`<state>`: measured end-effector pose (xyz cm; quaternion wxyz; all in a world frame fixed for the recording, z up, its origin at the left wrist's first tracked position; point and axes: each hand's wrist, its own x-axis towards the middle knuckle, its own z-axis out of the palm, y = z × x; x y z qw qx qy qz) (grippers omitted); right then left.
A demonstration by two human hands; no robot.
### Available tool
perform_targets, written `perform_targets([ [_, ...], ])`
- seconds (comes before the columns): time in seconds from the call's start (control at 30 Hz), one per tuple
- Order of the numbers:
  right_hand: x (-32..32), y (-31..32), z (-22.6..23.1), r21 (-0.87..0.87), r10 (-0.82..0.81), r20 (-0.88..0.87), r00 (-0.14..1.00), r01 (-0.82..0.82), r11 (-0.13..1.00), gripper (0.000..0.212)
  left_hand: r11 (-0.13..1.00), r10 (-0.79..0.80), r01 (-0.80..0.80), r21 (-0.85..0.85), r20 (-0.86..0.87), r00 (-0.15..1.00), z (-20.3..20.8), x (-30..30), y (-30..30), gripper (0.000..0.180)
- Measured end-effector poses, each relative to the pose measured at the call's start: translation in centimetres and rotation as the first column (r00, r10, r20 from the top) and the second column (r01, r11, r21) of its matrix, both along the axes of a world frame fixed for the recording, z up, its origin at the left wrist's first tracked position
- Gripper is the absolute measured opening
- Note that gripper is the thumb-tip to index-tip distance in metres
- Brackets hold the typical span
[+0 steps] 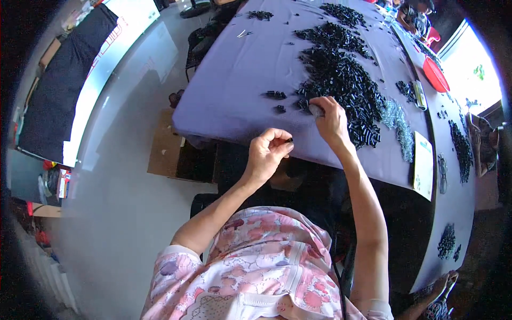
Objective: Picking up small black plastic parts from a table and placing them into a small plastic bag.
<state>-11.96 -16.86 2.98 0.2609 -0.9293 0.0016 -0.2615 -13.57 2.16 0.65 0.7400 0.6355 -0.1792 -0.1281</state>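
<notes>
Heap of black pieces (338,74), upper centre, on purple counter (229,96). Left hand (263,158), mid-frame, pinching small black bit (289,140); right hand (332,120), heap's edge, curled on greyish thing (316,110), kind unclear.

The black pieces (338,77) look glossy plastic, the tablecloth (229,85) matt fabric.

We wear a loose, pale top (240,269) patterned with pink, red and mauve blooms, its short left sleeve (172,269) edged with a plain pale hem (183,249); our forearms (369,218) are bare.
</notes>
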Motion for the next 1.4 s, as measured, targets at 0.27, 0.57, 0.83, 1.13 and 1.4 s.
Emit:
perform_targets([
  [0.27,3.1,0.1,-2.1,-0.232,-0.085,-0.054,0.995,0.07,0.97,0.021,0.999,0.034,-0.034,-0.025,0.01,0.999,-0.8,0.8,0.1,0.01],
  [0.57,1.0,0.5,-1.6,-0.185,0.2,0.003,0.98,-0.196,0.963,0.025,1.0,0.02,-0.02,-0.017,-0.011,1.0,-1.0,0.7,0.0,0.009],
  [0.83,-3.7,-1.4,-1.8,-0.233,0.253,0.003,0.967,-0.245,0.941,0.029,1.0,-0.001,0.0,-0.021,-0.032,0.999,-1.3,0.7,-0.2,0.008],
  [1.13,-4.6,-2.1,-1.2,-0.151,0.054,0.193,0.98,-0.025,0.988,0.039,1.0,-0.003,0.003,0.009,-0.003,1.0,-1.4,0.6,-0.2,0.009],
  [1.4,-2.4,1.0,-1.4,-0.219,-0.052,-0.028,0.998,0.044,0.975,0.026,1.0,0.012,-0.013,0.028,0.015,1.0,-1.6,0.7,-0.2,0.011],
])
